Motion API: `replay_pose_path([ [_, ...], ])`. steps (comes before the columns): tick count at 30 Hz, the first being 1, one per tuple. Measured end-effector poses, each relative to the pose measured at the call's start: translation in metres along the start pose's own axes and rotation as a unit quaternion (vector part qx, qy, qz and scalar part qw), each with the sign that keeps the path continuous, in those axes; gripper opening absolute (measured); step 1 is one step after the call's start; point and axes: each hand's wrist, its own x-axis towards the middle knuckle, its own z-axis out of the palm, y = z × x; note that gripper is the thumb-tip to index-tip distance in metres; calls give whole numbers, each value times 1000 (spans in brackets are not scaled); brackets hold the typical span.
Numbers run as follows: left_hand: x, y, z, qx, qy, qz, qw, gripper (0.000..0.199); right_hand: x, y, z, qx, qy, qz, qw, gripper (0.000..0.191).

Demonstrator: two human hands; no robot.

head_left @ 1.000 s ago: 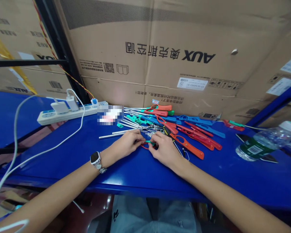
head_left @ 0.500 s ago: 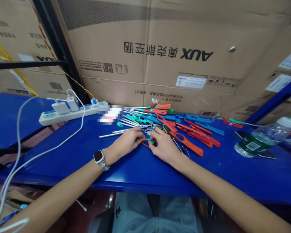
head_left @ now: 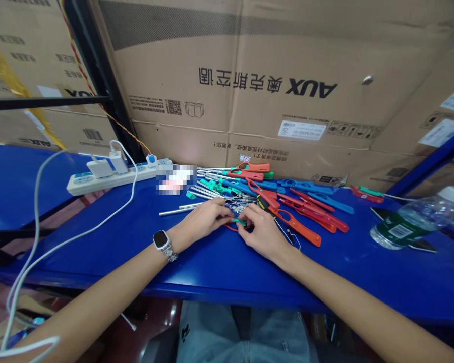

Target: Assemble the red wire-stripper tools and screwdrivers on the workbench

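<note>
Both of my hands meet near the middle of the blue table, with a small green part (head_left: 239, 221) between their fingertips. My left hand (head_left: 209, 218), a watch on its wrist, pinches the part's left end. From the other side my right hand (head_left: 262, 228) closes thumb and finger on it. Just beneath lies a red loop-shaped piece (head_left: 231, 228), partly hidden by the fingers. Behind the hands is a pile of metal rods (head_left: 212, 192) and green pieces (head_left: 216, 186). Orange handles (head_left: 300, 231), red handles (head_left: 318, 214) and blue handles (head_left: 306, 186) spread to the right.
A white power strip (head_left: 130, 176) with plugs and cables lies at the back left. A plastic bottle (head_left: 401, 224) rests at the right on a dark flat object. Large cardboard boxes (head_left: 257, 45) stand behind the table (head_left: 196, 272). A black post (head_left: 94, 65) rises at the left.
The view has shifted slightly, so the scene appears a little further right. The green part shows more clearly between my fingertips; both hands remain at nearly the same spot.
</note>
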Motion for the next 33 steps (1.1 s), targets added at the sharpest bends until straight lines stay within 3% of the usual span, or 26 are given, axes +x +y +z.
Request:
replay_pose_path([
  [7, 6, -1, 1, 11, 5, 5, 1000, 17, -2, 2, 1, 1, 15, 9, 1000, 7],
  [23, 6, -4, 3, -27, -1, 30, 999, 14, 1, -2, 1, -36, -20, 12, 999, 10],
  [33, 0, -4, 4, -39, -1, 21, 999, 17, 4, -5, 2, -113, -39, 30, 992, 11],
])
